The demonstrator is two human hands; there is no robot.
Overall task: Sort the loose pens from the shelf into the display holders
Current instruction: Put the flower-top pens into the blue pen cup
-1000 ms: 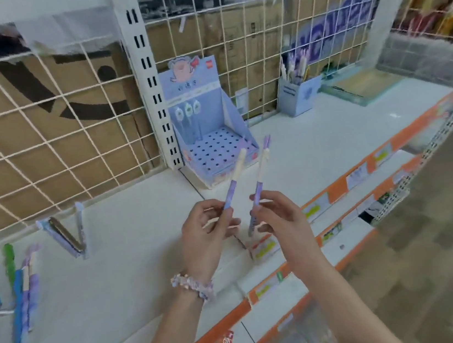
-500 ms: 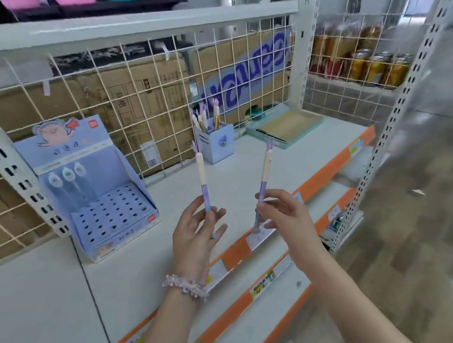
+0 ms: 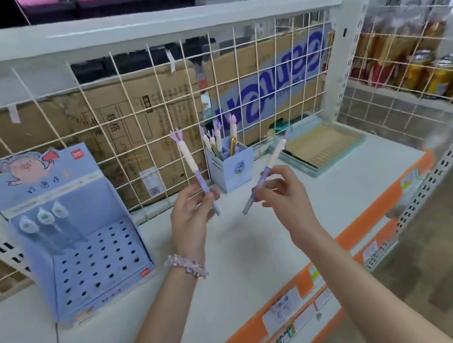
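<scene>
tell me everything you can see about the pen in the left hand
The pen has a cream upper sleeve, a lilac lower barrel and a pale purple pronged topper. It looks like plastic with a soft grip. It stands nearly upright, top leaning slightly left, above the shelf. The left hand pinches its lower barrel; nothing else touches it.

Two display holders, two held pens, one flat tray, two hands

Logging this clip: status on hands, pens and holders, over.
Left hand pinches one pen; right hand pinches another pen. Small blue pen cup just behind, part filled. Perforated display holder at left, holes empty. Nothing in the way.
</scene>
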